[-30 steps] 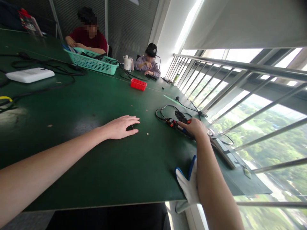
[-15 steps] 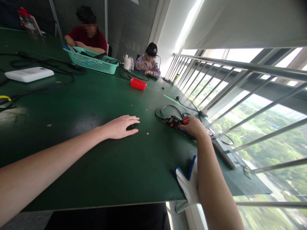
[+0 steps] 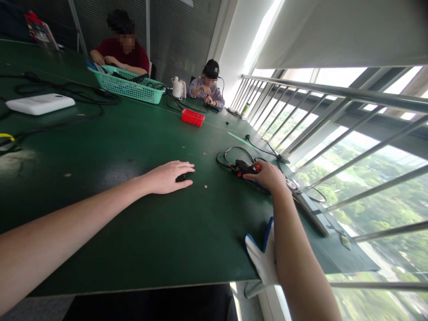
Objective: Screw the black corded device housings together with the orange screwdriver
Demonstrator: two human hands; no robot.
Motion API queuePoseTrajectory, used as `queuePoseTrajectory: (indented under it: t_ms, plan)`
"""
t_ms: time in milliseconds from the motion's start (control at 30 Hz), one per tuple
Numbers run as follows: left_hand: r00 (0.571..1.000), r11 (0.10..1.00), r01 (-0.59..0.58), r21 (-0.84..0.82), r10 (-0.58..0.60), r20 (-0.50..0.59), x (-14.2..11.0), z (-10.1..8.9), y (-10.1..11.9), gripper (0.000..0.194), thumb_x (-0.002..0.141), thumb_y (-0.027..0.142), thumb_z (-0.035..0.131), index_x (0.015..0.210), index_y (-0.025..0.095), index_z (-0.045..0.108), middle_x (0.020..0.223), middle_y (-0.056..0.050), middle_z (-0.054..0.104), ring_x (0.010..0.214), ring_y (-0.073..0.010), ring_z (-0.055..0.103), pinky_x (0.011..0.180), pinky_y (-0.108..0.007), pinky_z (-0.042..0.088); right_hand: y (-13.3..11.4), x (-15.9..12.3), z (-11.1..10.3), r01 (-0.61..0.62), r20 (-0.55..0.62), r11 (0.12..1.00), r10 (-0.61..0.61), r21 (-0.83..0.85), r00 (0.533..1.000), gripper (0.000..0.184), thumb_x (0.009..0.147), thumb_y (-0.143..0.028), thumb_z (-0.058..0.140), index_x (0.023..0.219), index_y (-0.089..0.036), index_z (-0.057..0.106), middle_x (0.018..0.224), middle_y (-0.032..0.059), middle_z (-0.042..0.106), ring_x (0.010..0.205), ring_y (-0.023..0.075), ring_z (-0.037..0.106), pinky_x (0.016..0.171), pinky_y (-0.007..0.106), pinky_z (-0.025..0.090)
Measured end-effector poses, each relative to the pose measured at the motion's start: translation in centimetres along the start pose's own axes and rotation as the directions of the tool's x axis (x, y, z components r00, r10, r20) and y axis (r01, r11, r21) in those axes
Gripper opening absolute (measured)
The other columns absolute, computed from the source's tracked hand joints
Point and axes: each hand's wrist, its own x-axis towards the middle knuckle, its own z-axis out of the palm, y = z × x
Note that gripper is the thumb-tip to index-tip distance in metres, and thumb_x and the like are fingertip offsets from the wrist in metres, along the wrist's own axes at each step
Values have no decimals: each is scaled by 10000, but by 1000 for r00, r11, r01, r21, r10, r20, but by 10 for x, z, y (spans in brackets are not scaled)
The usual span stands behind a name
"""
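My left hand [image 3: 170, 177] lies on the green table [image 3: 160, 240], its fingers stretched out. A small dark thing [image 3: 181, 178] shows between thumb and fingers, too hidden to name. Near the right edge, my right hand [image 3: 269, 175] has thumb and fingers around a black plastic cover [image 3: 245, 166]. That cover lies over a corded device with bits of orange and red; the hand hides much of it, and I cannot tell its kind. A black cable [image 3: 219, 157] loops beside it. Under my right forearm lies a white work glove [image 3: 259, 261] with blue edging.
Toward the back stand a red tray [image 3: 193, 117], a teal basket [image 3: 133, 88] and a white bottle [image 3: 177, 88]. A white box [image 3: 40, 104] and cables lie left. Two people sit across the table. A metal railing [image 3: 334, 92] runs along the right, near a plug [image 3: 248, 137].
My right hand has brought the black cover down from a raised tilt and leftward onto the corded device. My left hand has stayed in place.
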Motion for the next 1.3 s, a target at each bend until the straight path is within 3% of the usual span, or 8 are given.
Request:
queuePoseTrajectory:
  t_ms: [267,533,733,900,1000,1200,1300]
  plan:
    - [1000,1000,-4,-7,4,-11,0,0,0,674,990,704,353,1493,284,512,1638,-29,389,1522,-296,326,1261,-471,221,-6,3,10,17,-4,998,-17,-62,1000,668,683,-741,750,1131,-254,663,1103,102,696,1047,313,644,732,339,462]
    - [1000,1000,-8,2,8,-16,0,0,0,644,999,674,368,1491,286,514,1633,-26,398,1523,-283,328,1262,-459,220,-1,-3,2,48,64,997,-44,-63,997,605,714,-548,817,1224,-268,651,1154,91,702,1075,301,646,758,340,473]
    - [1000,1000,-9,1,9,-13,0,0,2,644,998,665,383,1488,271,519,1633,-26,397,1521,-293,331,1261,-458,225,0,-1,-2,19,54,997,-15,-72,998,351,839,-391,681,1182,-333,729,1095,97,731,1002,320,677,745,370,479]
    - [1000,1000,-7,1,7,-17,0,0,2,646,993,678,374,1485,285,522,1631,-20,402,1518,-287,337,1264,-459,219,4,0,3,48,90,997,-43,-58,995,425,890,-361,579,1294,-331,706,983,104,747,861,277,696,734,363,494]
    - [1000,1000,-3,7,3,-16,0,-1,2,652,993,679,373,1487,280,519,1634,-22,397,1517,-289,337,1259,-465,232,4,1,3,78,85,995,-73,-56,994,444,876,-366,597,1305,-324,705,1004,109,746,910,294,695,761,369,498]
    - [999,999,-45,2,45,7,2,3,4,621,1000,652,386,1492,296,512,1644,-13,377,1527,-297,318,1265,-478,229,-26,1,9,149,41,989,-148,-12,988,438,895,-383,616,1328,-363,681,1103,81,751,1026,306,684,840,370,500]
    - [992,989,-126,-80,123,-38,3,7,8,576,982,628,454,1436,293,571,1577,-20,485,1458,-278,437,1235,-429,316,-52,-4,16,292,-39,948,-289,127,956,414,909,-381,625,1319,-366,679,1251,20,723,1071,275,678,907,355,506]
